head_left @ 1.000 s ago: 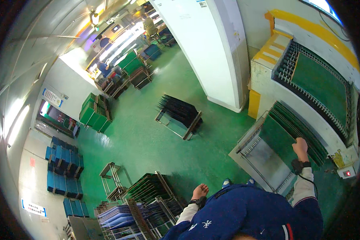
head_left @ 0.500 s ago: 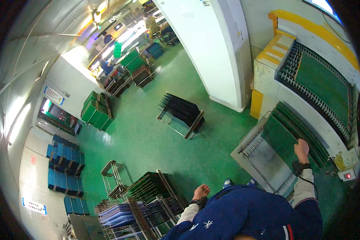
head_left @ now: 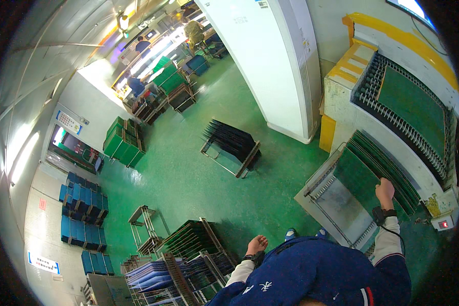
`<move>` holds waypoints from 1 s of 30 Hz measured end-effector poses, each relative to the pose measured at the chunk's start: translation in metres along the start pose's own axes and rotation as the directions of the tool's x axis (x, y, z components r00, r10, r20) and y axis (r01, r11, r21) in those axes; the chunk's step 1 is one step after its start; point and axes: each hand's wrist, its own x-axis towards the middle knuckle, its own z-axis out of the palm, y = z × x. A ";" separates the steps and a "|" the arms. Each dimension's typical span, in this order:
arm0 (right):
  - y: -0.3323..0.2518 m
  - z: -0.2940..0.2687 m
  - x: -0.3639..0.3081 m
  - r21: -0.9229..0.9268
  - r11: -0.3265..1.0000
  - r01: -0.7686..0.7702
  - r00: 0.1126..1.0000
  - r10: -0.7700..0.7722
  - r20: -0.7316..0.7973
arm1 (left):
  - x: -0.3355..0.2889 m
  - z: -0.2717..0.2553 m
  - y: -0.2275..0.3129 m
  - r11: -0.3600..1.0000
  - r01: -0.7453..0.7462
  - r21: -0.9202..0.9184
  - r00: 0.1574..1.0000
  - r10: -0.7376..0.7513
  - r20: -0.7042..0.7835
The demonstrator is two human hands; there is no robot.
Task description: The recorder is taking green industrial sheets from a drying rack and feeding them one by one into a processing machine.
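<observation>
My right hand [head_left: 385,189] is closed on the edge of a green circuit board panel [head_left: 353,173]. That panel leans in a slotted rack [head_left: 313,184], in front of several more upright green panels [head_left: 385,171]. The bare sheet-like base of the rack [head_left: 346,204] shows on its left side. My left hand [head_left: 256,245] hangs by my waist with its fingers curled in and nothing seen in them. It is nearest to a rack of dark green panels [head_left: 191,237], apart from it.
A roller conveyor [head_left: 398,109] carrying a green panel stands at the right. Ahead are a tall white cabinet [head_left: 270,66] and a floor rack of dark panels [head_left: 232,145]. An empty metal frame [head_left: 145,229] and blue crates [head_left: 84,204] stand left. People sit at far lit benches.
Both my hands stay almost where they were, the right one still on the panel. In the far background, a green crate near a seated person has shifted to the right.
</observation>
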 end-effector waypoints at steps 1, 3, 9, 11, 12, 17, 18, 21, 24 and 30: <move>-0.003 -0.002 -0.001 -0.005 1.000 -0.004 1.000 0.004 0.001 | -0.001 -0.001 0.001 1.000 -0.001 0.011 1.000 0.001 0.003; -0.006 -0.004 -0.001 -0.010 1.000 -0.005 1.000 0.005 0.004 | -0.002 -0.003 0.001 1.000 -0.005 0.020 1.000 0.005 0.005; -0.005 -0.006 -0.001 0.015 1.000 -0.018 0.999 0.017 0.036 | -0.005 0.007 0.000 1.000 -0.006 0.013 0.999 0.006 -0.039; -0.010 -0.013 -0.002 0.015 0.999 -0.040 0.996 0.039 0.075 | -0.007 0.007 0.001 1.000 -0.001 -0.025 1.000 0.001 0.006; -0.012 -0.016 -0.003 0.016 0.999 -0.039 0.996 0.038 0.076 | -0.007 0.007 0.001 1.000 -0.001 -0.025 1.000 0.001 0.006; -0.013 -0.017 -0.003 0.005 0.999 -0.051 0.995 0.051 0.091 | -0.007 0.007 0.001 1.000 0.002 -0.001 1.000 -0.002 0.011; -0.011 -0.015 -0.002 0.006 0.999 -0.050 0.995 0.050 0.091 | -0.007 0.007 0.001 1.000 0.001 -0.002 1.000 -0.001 0.011; -0.013 -0.016 -0.002 0.004 0.999 -0.053 0.993 0.052 0.103 | -0.007 0.006 0.000 1.000 0.017 -0.013 1.000 -0.017 0.002; -0.005 -0.006 0.000 0.004 0.999 -0.033 0.998 0.033 0.052 | -0.009 0.012 -0.001 1.000 -0.013 -0.004 0.999 0.013 -0.048; 0.002 0.006 0.003 0.024 1.000 -0.018 1.000 0.018 -0.013 | -0.007 0.009 -0.001 1.000 -0.002 -0.002 0.999 0.002 -0.052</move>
